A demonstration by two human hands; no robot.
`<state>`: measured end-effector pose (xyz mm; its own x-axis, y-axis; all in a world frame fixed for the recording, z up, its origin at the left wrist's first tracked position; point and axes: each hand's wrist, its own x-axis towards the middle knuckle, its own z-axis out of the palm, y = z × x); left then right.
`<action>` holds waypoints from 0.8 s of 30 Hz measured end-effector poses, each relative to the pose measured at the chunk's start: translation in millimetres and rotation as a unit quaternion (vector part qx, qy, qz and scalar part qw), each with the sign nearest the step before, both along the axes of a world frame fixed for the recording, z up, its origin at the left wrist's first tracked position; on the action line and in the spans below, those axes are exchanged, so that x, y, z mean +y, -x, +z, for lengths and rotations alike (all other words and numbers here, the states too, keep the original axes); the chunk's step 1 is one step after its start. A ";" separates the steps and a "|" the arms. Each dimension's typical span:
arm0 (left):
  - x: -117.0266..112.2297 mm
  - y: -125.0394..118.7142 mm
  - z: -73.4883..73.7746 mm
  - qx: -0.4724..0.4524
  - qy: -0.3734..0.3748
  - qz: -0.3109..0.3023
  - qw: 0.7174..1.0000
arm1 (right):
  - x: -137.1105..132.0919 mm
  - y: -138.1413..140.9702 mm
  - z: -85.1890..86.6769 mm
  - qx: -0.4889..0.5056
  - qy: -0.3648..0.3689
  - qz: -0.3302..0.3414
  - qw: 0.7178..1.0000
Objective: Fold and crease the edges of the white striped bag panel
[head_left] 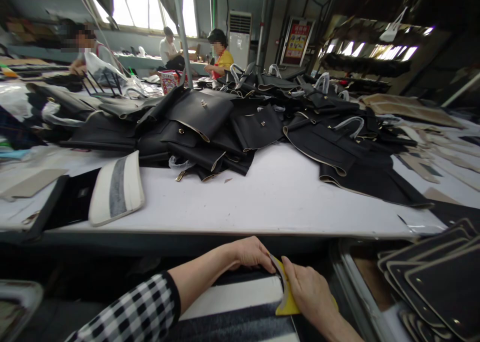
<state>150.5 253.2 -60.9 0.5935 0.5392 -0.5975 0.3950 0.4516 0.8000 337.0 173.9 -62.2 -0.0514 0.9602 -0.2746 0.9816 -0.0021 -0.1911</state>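
- Right hand (309, 292) grips the yellow sheet (288, 307) against the right end of the striped piece (234, 297).
- Left hand (252, 253) bends over that piece's far edge; whether pinching, I cannot tell.

Mid-frame, the white table (277, 202) carries heaped black pieces (198, 113) (some with metal clasps (263, 123)) and, at left, a grey-striped white piece (118, 189).

Two hands (253, 254) (309, 289), one yellow piece (288, 304), two striped panels (129, 182) (232, 297), three co-workers (103, 54) (167, 51) (225, 59), one poster (296, 41)
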 end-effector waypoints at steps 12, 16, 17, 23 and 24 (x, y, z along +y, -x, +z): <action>-15.5 0.5 -6.7 -0.042 -0.065 0.054 0.996 | 12.8 -10.9 -10.0 0.483 0.150 -0.182 0.843; -15.3 4.6 -8.4 -0.057 -0.041 0.059 0.996 | 3.5 -21.9 -1.3 0.708 0.262 -0.243 0.609; -14.8 4.3 -7.4 -0.054 -0.034 0.061 0.996 | -0.8 -22.8 0.0 0.721 0.270 -0.245 0.589; -9.2 -1.8 -3.2 -0.026 -0.032 0.054 0.998 | -17.9 -8.4 -0.3 0.705 0.216 -0.291 0.609; -8.4 -2.5 -3.4 -0.021 -0.034 0.051 0.998 | -18.2 -4.8 0.2 0.693 0.204 -0.308 0.619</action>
<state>153.0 244.7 -64.2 0.5580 0.6364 -0.5326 0.3154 0.4310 0.8454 341.8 155.7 -62.1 -0.1674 0.7807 -0.6021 -0.3351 -0.6194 -0.7099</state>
